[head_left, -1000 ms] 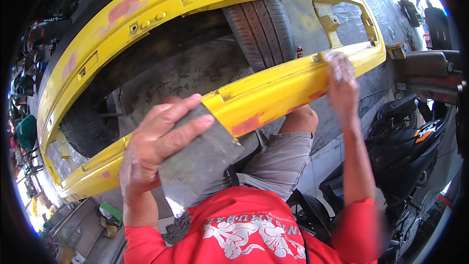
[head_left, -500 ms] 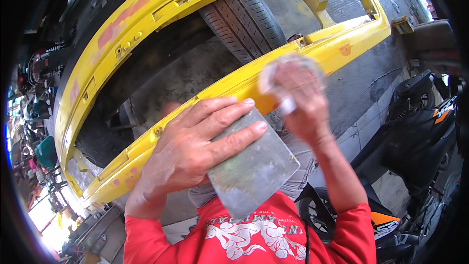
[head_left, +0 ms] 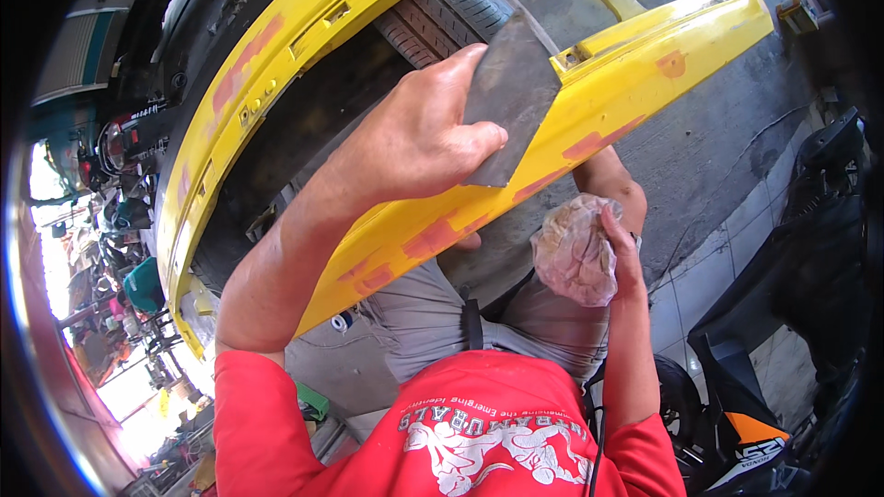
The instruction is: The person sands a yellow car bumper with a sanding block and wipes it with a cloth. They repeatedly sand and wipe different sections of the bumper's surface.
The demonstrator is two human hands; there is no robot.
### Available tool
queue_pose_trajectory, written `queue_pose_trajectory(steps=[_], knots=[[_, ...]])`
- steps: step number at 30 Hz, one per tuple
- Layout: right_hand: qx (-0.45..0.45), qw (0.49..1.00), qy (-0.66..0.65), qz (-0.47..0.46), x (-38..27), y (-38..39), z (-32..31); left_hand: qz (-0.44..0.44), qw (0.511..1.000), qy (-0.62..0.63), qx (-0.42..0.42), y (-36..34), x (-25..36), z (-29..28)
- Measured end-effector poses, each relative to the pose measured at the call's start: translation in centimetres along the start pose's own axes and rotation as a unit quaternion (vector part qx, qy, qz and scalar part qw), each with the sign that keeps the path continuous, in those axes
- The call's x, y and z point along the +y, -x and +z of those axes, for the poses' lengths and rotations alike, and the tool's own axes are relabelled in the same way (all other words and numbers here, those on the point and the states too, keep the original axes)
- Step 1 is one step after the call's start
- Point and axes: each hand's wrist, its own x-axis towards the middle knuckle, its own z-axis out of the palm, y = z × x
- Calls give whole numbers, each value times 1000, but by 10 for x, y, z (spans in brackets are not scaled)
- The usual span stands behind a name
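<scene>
A yellow car bumper [head_left: 635,74] with pinkish filler patches lies across the view in front of my lap. My left hand [head_left: 433,124] is closed on a flat dark-grey sheet [head_left: 516,97], thumb on its near edge and the other fingers hidden behind. Both are over the bumper's near bar; whether the sheet touches it I cannot tell. To the right, my right hand [head_left: 626,253] grips a crumpled, see-through plastic bag [head_left: 573,253] with a pinkish tint. The bag is held above my right thigh, apart from the bumper. What is inside it is unclear.
A tyre [head_left: 442,14] shows through the bumper's opening. On the right stands a black motorcycle [head_left: 783,285] with orange trim. A small block [head_left: 796,14] sits near the bumper's far right end. Cluttered gear lines the left side.
My left hand has carried the grey sheet forward over the bumper. My right hand has drawn back toward my lap with the plastic bag. More of the bumper's patched outer face shows.
</scene>
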Motion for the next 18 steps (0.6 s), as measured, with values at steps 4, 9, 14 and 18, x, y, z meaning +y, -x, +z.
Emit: queue_pose_trajectory(steps=[4, 9, 14, 18], knots=[[-32, 997, -49, 54, 5, -20, -19, 38, 997, -61, -35, -22, 17, 1], [-104, 976, -155, 111, -7, -24, -22, 13, 995, -63, -71, -30, 26, -6], [-104, 971, -168, 137, -6, -22, -24, 79, 987, -118, -69, -49, 14, 0], [-113, 969, -176, 131, -7, -26, -28, 136, 972, -167, -94, -53, 13, 2]])
